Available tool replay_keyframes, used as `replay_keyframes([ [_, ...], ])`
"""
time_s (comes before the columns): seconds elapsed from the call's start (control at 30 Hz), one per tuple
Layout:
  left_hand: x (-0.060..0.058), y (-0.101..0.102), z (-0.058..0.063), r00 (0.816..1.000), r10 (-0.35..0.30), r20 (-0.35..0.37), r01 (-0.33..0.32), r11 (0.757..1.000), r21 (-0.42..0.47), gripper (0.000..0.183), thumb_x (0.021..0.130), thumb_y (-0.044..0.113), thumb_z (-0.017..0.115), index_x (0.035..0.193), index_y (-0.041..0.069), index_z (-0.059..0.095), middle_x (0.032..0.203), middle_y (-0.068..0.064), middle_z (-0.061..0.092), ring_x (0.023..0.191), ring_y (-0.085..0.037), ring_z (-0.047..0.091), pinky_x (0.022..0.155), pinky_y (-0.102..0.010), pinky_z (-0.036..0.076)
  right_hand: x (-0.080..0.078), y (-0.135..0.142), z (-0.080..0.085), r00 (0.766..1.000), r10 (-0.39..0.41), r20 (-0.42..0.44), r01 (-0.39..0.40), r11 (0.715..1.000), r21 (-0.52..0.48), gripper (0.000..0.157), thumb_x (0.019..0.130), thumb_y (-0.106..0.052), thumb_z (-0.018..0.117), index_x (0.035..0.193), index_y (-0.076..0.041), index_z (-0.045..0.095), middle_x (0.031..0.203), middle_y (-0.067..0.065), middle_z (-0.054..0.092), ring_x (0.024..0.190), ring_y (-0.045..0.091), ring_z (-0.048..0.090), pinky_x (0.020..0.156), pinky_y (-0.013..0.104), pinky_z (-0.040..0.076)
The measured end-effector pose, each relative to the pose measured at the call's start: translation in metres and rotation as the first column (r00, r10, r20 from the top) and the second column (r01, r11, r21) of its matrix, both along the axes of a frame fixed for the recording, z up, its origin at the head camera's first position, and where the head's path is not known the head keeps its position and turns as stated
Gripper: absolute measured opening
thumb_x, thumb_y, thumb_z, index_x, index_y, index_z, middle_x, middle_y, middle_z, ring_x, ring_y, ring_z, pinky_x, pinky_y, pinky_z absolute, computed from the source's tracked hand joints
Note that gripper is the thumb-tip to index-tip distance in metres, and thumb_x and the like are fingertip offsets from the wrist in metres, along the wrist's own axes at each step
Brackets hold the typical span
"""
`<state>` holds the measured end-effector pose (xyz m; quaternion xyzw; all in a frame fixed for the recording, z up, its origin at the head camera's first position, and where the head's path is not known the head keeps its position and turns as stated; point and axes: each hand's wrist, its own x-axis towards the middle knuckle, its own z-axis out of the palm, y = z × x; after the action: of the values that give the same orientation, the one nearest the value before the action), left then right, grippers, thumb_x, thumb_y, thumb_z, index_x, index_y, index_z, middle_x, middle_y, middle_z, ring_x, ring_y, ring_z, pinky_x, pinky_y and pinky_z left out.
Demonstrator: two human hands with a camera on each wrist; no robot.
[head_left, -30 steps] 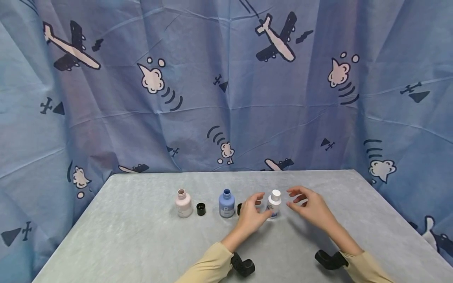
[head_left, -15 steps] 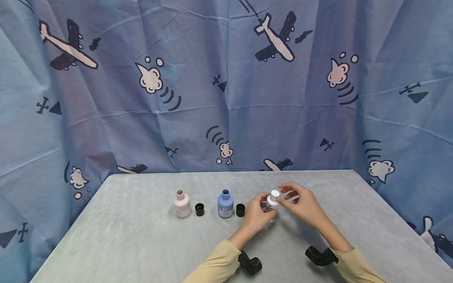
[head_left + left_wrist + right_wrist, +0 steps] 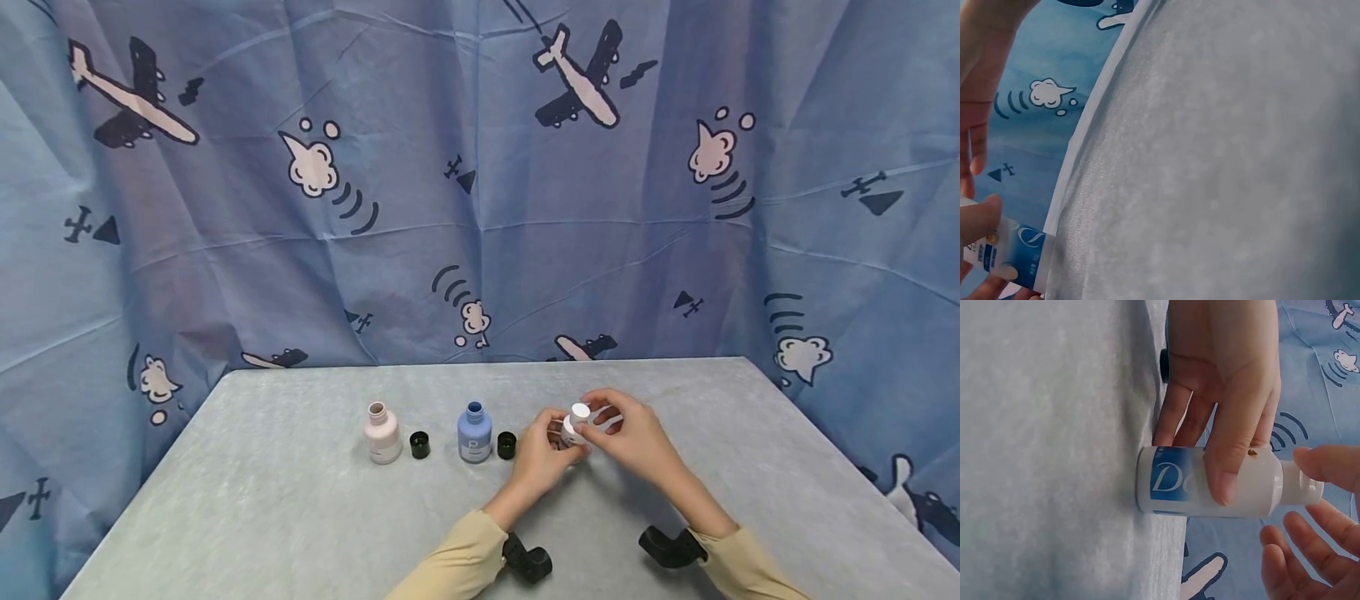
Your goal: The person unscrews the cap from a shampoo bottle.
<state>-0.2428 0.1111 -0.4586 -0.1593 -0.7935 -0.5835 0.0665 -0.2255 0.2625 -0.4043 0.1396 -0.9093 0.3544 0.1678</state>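
My left hand [image 3: 542, 454] grips the body of a small white bottle [image 3: 567, 432], its thumb across the side in the right wrist view. That bottle [image 3: 1254, 481] shows a blue label band near its base, which is at the tabletop. With thumb and fingertips, my right hand [image 3: 628, 429] pinches the white cap [image 3: 580, 412], which sits on the neck. In the left wrist view, part of the bottle [image 3: 1022, 250] shows beside the left thumb. The fingers behind the bottle are partly hidden.
Left of my hands stand an uncapped blue bottle [image 3: 475, 437] and an uncapped pale pink bottle [image 3: 382, 437]. A black cap [image 3: 506, 445] lies right of the blue one, another black cap [image 3: 419, 444] right of the pink. A patterned curtain [image 3: 480, 183] hangs behind the table [image 3: 262, 500].
My left hand has closed round the white bottle. The right hand has moved left from beside it and now pinches its cap. The view has shifted slightly.
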Motion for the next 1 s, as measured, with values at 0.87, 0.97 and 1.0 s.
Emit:
replay_keyframes([
  [0.87, 0.012, -0.01, 0.014, 0.984, 0.034, -0.173, -0.053, 0.993, -0.108, 0.036, 0.069, 0.023, 0.086, 0.101, 0.021, 0.069, 0.09, 0.002, 0.07, 0.08, -0.004, 0.06, 0.067, -0.013, 0.04, 0.013, -0.004, 0.01, 0.995, -0.029, -0.093, 0.025, 0.999, -0.043, 0.025, 0.076, -0.018, 0.081, 0.096, -0.006, 0.071, 0.085, 0.002, 0.071, 0.069, 0.003, 0.063, 0.062, 0.022, 0.054],
  [0.97, 0.013, -0.011, 0.014, 0.984, 0.024, -0.179, -0.043, 0.993, -0.108, 0.036, 0.069, 0.022, 0.085, 0.101, 0.02, 0.069, 0.09, 0.001, 0.071, 0.079, -0.005, 0.061, 0.066, -0.012, 0.041, 0.013, -0.005, 0.01, 0.995, -0.023, -0.096, 0.019, 0.999, -0.047, 0.025, 0.075, -0.017, 0.082, 0.095, -0.006, 0.072, 0.083, 0.002, 0.071, 0.068, 0.004, 0.065, 0.061, 0.021, 0.054],
  [1.0, 0.013, -0.011, 0.014, 0.984, 0.019, -0.179, -0.038, 0.993, -0.108, 0.036, 0.069, 0.022, 0.085, 0.102, 0.02, 0.069, 0.09, 0.001, 0.071, 0.079, -0.005, 0.061, 0.066, -0.012, 0.041, 0.013, -0.005, 0.01, 0.995, -0.022, -0.098, 0.018, 0.999, -0.048, 0.025, 0.075, -0.017, 0.082, 0.094, -0.006, 0.072, 0.083, 0.002, 0.071, 0.068, 0.004, 0.065, 0.061, 0.021, 0.054],
])
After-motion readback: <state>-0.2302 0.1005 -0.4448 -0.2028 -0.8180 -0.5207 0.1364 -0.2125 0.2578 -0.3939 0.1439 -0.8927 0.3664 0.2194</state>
